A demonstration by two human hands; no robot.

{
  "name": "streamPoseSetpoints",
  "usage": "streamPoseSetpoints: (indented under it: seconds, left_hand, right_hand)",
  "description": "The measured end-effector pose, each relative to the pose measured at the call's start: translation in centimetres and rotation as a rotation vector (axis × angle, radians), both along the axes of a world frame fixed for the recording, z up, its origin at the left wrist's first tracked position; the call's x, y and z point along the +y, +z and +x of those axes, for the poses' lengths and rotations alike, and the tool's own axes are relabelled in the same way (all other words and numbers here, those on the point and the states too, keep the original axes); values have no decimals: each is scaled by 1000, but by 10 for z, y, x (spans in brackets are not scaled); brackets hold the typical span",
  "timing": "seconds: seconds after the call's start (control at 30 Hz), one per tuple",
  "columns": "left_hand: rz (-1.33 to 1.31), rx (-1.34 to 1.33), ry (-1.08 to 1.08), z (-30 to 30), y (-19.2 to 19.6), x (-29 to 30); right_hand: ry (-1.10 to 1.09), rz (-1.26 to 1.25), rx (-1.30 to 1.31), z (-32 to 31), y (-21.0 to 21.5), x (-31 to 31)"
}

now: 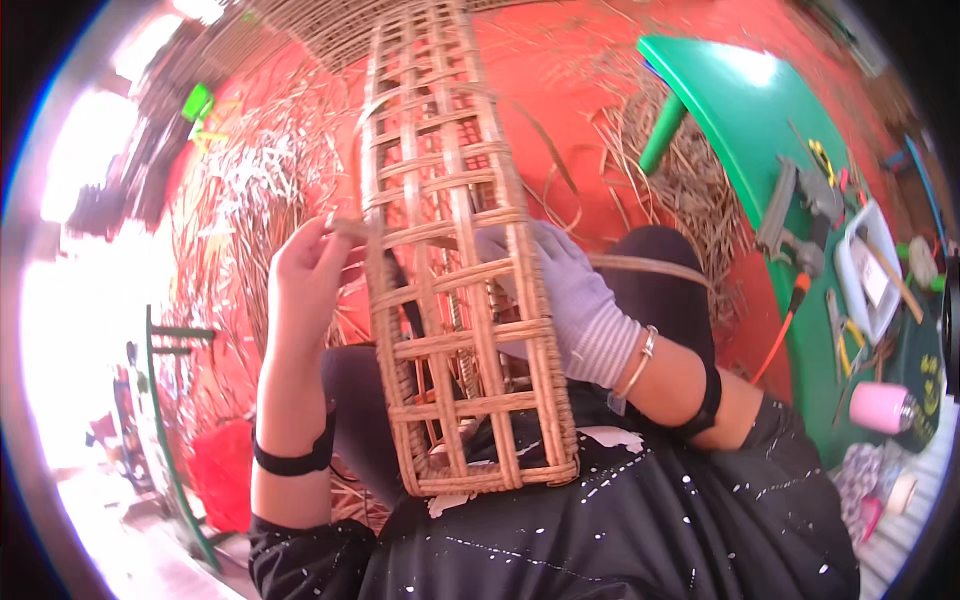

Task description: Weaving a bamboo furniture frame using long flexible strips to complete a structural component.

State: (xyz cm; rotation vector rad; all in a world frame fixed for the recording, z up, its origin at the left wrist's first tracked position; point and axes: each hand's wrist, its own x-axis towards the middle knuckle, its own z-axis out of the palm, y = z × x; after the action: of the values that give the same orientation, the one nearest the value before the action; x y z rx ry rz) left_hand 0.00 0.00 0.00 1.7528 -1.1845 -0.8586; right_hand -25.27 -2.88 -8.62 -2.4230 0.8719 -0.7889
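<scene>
Woven frame [478, 272]: strip [348, 229] pinched at left by bare left hand [302, 278]; cannot tell grip of gloved right hand [588, 305], partly hidden; risk of kinking from uneven pulling.

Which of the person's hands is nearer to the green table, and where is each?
Right. The gloved right hand is at the woven frame's right side, toward the green table; the bare left hand is beyond the frame's left edge, farther away.
</scene>
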Motion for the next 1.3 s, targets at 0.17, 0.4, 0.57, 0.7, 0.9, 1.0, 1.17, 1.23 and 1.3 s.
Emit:
streamPoseSetpoints:
  seconds: [0.17,0.4,0.57,0.7,0.9,1.0,1.17,1.23,1.3]
  left_hand:
    - [-76,287,-2,-22,-20,13]
    - [-232,375,-75,-10,-60,28]
    - [-257,302,-12,-11,-75,30]
    - [-296,262,-30,-11,-72,30]
    - [-338,204,31,-9,-90,21]
    - [-295,317,-9,-8,-93,18]
    - [-327,437,93,-16,-93,8]
    - [-334,410,58,-15,-95,9]
    - [-341,382,22,-14,-97,10]
  right_hand:
    - [104,-188,275,-6,13,3]
    - [191,-257,218,-14,5,16]
    - [199,-150,196,-1,-7,7]
    - [148,-82,195,-11,0,8]
    - [127,-6,193,-22,0,4]
    - [122,21,190,-26,-4,2]
    - [89,64,179,-28,-6,1]
    - [78,79,171,-29,-8,-1]
    - [74,100,163,-29,-11,-2]
